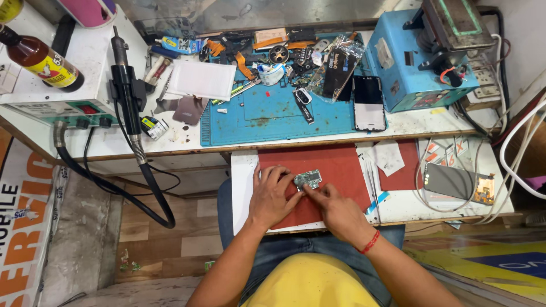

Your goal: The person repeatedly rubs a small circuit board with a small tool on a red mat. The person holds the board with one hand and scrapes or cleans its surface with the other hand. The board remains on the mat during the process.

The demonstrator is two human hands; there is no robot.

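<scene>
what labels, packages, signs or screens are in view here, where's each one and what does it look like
Brown bottle: top left on the white machine, lying tilted, yellow label.
Banner: lower left edge, white with big orange and black lettering.
Phone screen: right end of the blue mat, flat dark rectangle.
Shiny packet: above that phone, black and silver.
Display panel: right of both hands, grey, orange flex at one end.

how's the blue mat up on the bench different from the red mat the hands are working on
The blue mat lies on the upper bench, crowded along its far edge with small parts and tools; the red mat lies on the lower shelf and carries only a small circuit board. Both the left hand and the right hand rest on the red mat; neither touches the blue one. Both mats lie flat and are rectangular.
</scene>
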